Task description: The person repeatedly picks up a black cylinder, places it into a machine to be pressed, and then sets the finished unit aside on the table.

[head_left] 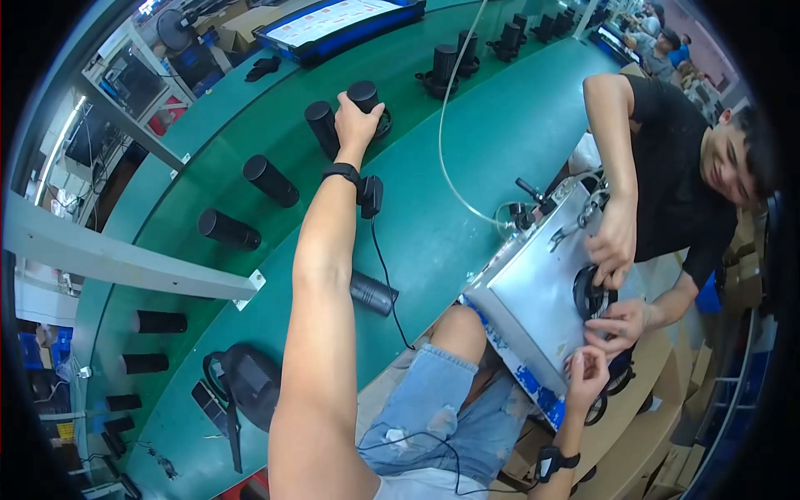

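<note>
My left hand [357,127] reaches far over the green bench, its fingers wrapped round the top of a black cylinder [362,90]. That cylinder stands by a round black base, partly hidden behind my hand. Close on its left is another black cylinder [319,121]. My right hand [587,372] is at the near edge of a metal-topped box [533,287], fingers curled together; whatever they may hold is too small to make out. Just beyond it, a co-worker's two hands work on a black ring-shaped part [588,293] on the metal top.
More black cylinders [271,181] line the green bench [417,179]. One dark cylinder [374,292] lies beside my forearm. A black bag [250,385] rests nearer. A pale hose [444,142] crosses to the box. The co-worker [675,167] leans in at right, above cardboard [650,408].
</note>
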{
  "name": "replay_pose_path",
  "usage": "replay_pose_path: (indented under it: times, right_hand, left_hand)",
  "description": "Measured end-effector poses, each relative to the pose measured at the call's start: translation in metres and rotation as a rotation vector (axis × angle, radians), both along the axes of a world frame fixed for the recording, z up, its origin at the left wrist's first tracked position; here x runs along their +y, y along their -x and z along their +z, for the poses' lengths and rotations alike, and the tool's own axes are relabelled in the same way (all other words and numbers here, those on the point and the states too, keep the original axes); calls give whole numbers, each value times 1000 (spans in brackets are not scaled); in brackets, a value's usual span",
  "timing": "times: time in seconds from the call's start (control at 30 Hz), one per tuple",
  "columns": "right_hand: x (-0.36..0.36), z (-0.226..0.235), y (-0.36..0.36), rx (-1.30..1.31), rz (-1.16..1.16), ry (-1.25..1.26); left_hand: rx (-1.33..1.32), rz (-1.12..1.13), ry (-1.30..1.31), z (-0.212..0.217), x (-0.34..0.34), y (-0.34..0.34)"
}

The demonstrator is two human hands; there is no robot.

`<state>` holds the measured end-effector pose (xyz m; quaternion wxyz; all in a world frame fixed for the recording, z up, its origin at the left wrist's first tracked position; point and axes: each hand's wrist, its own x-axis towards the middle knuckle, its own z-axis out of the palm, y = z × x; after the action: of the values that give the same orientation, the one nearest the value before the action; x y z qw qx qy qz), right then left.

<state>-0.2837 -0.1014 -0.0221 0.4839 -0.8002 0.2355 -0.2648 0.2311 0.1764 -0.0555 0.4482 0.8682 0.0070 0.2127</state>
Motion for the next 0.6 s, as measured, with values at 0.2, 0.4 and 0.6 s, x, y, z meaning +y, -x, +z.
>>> replay_pose_path:
  times: [0.2,0.4,0.6]
  right_hand:
    - [-4,-8,4,17,-19,2]
    - [-1,-2,5,-24,-50,0]
    - [2,-9,9,-42,-52,-17]
  left_hand:
    - [-213,-60,-501,-18,-4,-22]
    - [-161,5,-780,23,31,-11]
    - [6,-60,-789,17,68,35]
